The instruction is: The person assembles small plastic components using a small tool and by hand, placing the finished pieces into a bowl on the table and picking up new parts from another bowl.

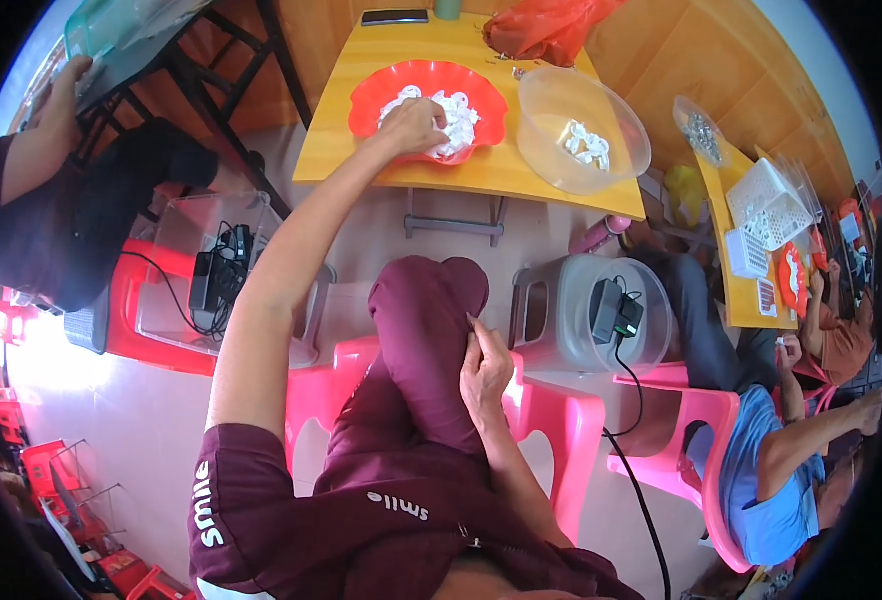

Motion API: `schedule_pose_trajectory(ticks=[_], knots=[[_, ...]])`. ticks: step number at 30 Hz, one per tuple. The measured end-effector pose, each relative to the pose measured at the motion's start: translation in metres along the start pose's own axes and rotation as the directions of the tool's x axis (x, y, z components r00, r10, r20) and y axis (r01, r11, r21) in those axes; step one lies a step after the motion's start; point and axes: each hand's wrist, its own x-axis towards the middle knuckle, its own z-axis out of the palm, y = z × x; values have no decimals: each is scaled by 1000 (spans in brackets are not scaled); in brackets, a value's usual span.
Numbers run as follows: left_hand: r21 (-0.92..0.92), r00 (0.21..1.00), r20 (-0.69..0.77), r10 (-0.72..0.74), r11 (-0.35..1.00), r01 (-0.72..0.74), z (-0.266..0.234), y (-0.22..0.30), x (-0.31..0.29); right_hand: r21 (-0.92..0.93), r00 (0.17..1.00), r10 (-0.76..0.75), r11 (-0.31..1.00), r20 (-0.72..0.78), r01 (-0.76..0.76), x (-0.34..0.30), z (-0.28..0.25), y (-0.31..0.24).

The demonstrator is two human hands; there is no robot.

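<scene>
My left arm stretches over the yellow table to a red scalloped bowl (363, 108) of small white plastic pieces (460, 118). There my left hand (413, 124) curls its fingers down among the pieces; what the fingertips grip, if anything, is hidden. Close to my thigh, my right hand (485, 372) is closed in a pinch, with a tiny dark tip showing at its fingers, too small to name. To the right of the bowl stands a clear round plastic tub (561, 172) with a few white pieces (586, 146) inside.
A red plastic bag (551, 28), a phone (395, 17) and a green cup (448, 8) lie at the table's far side. Under the table edge is a pink bottle (601, 234). Bins with black power adapters (616, 310) flank me. Other people sit left and right.
</scene>
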Motion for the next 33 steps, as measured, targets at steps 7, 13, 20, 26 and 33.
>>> schedule_pose_trajectory(ticks=[7, 13, 20, 26, 33], knots=[[192, 990, 134, -47, 981, 20, 3, 21, 7, 27, 1000, -19, 999, -16, 20, -1, 3, -2], [93, 998, 37, 41, 995, -45, 10, 8, 5, -1, 1000, -22, 1000, -16, 22, -1, 1, -2], [-305, 995, -100, -14, 952, -18, 8, -9, 16, -49, 1000, 1, 999, 19, 0, 1, -3, -5], [-743, 973, 111, -203, 633, 216, -5, -8, 5, -32, 999, -48, 998, -5, 48, 0, -2, -5], [-928, 1000, -21, 3, 371, -21, -9, 48, -48, 110, 999, 41, 993, -24, -38, -3, -2, 8]])
